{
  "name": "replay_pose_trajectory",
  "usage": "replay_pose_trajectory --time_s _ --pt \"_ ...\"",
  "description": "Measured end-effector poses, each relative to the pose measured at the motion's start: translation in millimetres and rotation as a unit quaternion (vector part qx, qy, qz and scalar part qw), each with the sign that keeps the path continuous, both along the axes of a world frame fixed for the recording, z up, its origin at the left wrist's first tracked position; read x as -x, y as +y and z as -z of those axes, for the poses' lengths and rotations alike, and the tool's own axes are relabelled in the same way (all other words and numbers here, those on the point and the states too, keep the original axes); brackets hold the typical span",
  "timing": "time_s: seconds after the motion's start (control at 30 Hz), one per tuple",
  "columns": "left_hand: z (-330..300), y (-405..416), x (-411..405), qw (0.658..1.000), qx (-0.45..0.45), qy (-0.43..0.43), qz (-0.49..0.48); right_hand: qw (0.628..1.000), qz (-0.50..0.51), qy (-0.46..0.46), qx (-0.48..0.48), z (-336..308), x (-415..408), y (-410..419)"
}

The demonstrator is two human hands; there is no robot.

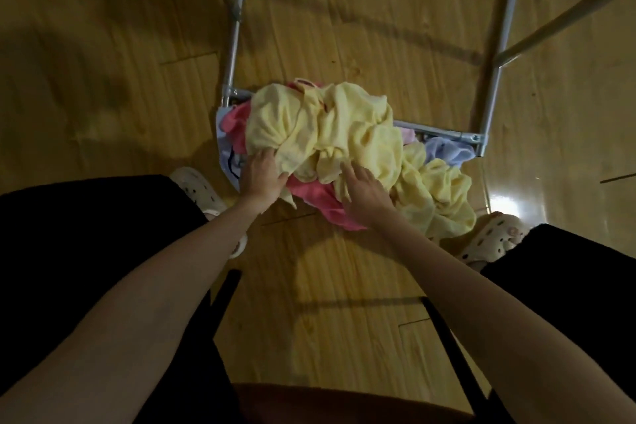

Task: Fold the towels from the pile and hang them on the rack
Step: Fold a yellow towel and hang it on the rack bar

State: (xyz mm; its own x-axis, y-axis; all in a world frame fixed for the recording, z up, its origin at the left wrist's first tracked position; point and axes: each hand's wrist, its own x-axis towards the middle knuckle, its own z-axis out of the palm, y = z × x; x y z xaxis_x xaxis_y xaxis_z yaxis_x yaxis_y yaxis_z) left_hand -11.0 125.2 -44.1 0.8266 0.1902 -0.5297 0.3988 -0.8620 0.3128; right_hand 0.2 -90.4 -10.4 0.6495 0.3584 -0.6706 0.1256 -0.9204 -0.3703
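Two bare forearms reach down to the pile (344, 148) on the floor (103, 62). Left hand (263, 175) grips a yellow towel (309, 127); right hand (364, 191) lies flat on it, fingers straight. The pile rests against the rack (488, 93) base.

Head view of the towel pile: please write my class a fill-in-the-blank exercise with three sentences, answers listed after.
1. The pile of towels lies on the wooden ____.
2. The biggest towel on top of the pile is pale ____.
3. Both the left hand and the right hand reach into the ____, beside the foot of the metal rack.

Missing words: floor; yellow; pile
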Motion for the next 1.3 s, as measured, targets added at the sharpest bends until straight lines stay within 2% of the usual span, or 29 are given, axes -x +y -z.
replay_pose_trajectory --time_s 0.13,0.33,0.5,0.6,0.73,0.8,0.97,1.23,1.3 --pt "16.8 -0.9 -3.6 0.998 0.001 -0.004 -0.055 1.000 0.002 0.001 -0.007 17.0 -10.2 15.4" --pt "16.5 3.5 5.1 0.999 0.029 -0.003 -0.032 1.000 0.024 0.001 -0.010 23.9 -16.2 25.5" --pt "-9.8 11.9 8.3 0.998 0.016 -0.047 0.036 0.999 0.025 0.014 -0.029 1.6 -13.0 24.4" --pt "-29.5 15.8 2.1 0.998 0.014 -0.066 0.001 0.999 0.018 0.011 -0.042 -21.0 -8.0 23.4" --pt "-70.5 7.6 -9.9 0.989 0.060 -0.114 -0.075 0.998 0.014 -0.023 -0.064 -46.5 3.3 21.7" --pt "-96.7 -1.8 -17.9 0.983 0.083 -0.145 -0.076 0.995 0.032 -0.038 -0.086 -60.3 9.8 20.6" --pt "-165.3 -20.6 -29.1 0.968 0.146 -0.201 -0.030 0.981 0.069 -0.087 -0.160 -105.8 24.6 11.2" --pt "-288.6 -30.7 -21.1 0.959 0.206 -0.151 0.123 0.945 0.134 -0.163 -0.249 -179.0 20.0 -18.9" --pt "-314.5 -32.2 -12.7 0.955 0.198 -0.138 0.173 0.943 0.111 -0.161 -0.270 -200.5 15.1 -27.2"
